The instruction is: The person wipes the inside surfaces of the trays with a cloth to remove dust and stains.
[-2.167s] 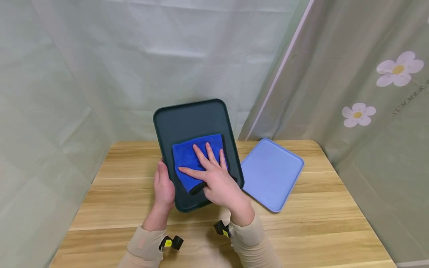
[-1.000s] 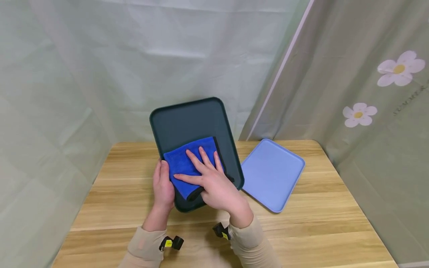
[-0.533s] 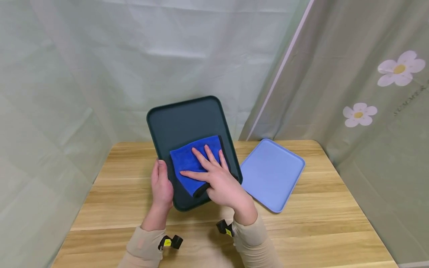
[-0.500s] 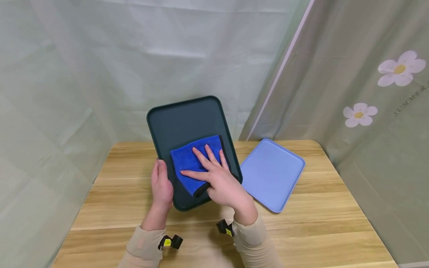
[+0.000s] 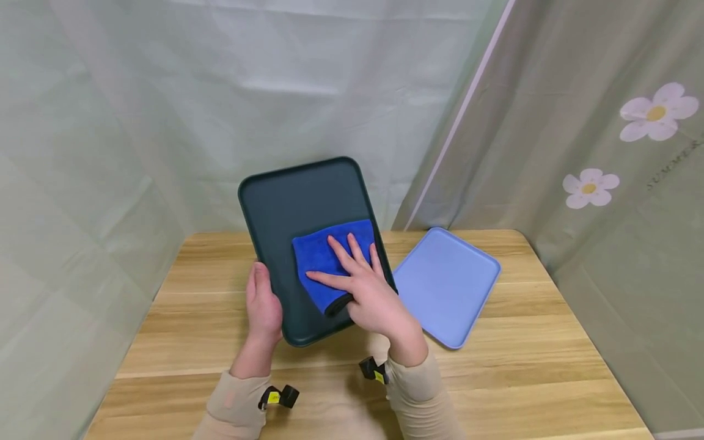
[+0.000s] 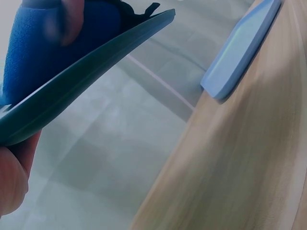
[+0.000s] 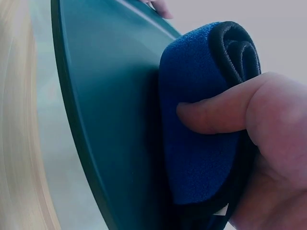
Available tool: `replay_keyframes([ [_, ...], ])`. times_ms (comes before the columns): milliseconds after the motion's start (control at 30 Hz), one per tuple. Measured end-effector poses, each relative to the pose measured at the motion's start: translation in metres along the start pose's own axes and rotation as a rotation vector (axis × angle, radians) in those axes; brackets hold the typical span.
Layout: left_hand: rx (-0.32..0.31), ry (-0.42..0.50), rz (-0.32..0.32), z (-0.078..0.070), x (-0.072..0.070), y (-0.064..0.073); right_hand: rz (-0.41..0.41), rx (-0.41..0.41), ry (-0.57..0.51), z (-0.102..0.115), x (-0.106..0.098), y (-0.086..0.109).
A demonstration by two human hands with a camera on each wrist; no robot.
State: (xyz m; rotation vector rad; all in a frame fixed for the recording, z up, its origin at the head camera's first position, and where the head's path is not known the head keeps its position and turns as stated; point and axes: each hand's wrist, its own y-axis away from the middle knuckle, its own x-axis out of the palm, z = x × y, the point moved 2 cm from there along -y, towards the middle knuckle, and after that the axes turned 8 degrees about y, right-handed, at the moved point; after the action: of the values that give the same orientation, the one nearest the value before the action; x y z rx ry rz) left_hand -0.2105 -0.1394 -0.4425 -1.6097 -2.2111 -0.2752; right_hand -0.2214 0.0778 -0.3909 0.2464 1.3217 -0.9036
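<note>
A dark green rectangular tray [image 5: 299, 195] is held up tilted above the table, its inner face toward me. My left hand [image 5: 264, 308] grips its left edge, thumb along the rim and fingers behind it, mostly hidden. On the tray's lower right part lies a folded blue cloth [image 5: 319, 250] with black edging. Spread fingers of my right hand [image 5: 374, 296] press the cloth to the tray. In the right wrist view, the thumb [image 7: 216, 112] lies against the near side of the folded cloth [image 7: 192, 163], holding it toward the fingers, which are hidden there.
A light blue tray [image 5: 448, 287] lies flat on the wooden table [image 5: 528, 366], right of the green tray and partly behind it. Pale curtains [image 5: 181, 122] hang behind and at both sides. A wrist camera [image 5: 283, 396] sits on each sleeve.
My right hand and the cloth went down-left across the green tray, then back up-right toward its right edge. The green tray drifted slightly left. The light blue tray stayed put.
</note>
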Motion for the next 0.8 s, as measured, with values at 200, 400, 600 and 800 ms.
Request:
replay_keyframes([
  [200,-0.011,0.0,-0.011,0.0003,-0.0009,-0.0008,-0.009,0.021,-0.001,-0.0005,0.0002,-0.0012],
  [400,-0.01,-0.015,-0.017,0.0015,-0.0015,-0.0016,-0.017,0.018,0.011,0.0011,0.0014,-0.0022],
  [600,0.001,-0.003,-0.015,0.0018,-0.0013,-0.0017,-0.018,0.018,0.03,0.0033,0.005,-0.0038],
  [800,-0.003,0.021,-0.013,0.002,-0.001,-0.0009,-0.007,0.02,0.035,0.0073,0.0072,-0.0051],
])
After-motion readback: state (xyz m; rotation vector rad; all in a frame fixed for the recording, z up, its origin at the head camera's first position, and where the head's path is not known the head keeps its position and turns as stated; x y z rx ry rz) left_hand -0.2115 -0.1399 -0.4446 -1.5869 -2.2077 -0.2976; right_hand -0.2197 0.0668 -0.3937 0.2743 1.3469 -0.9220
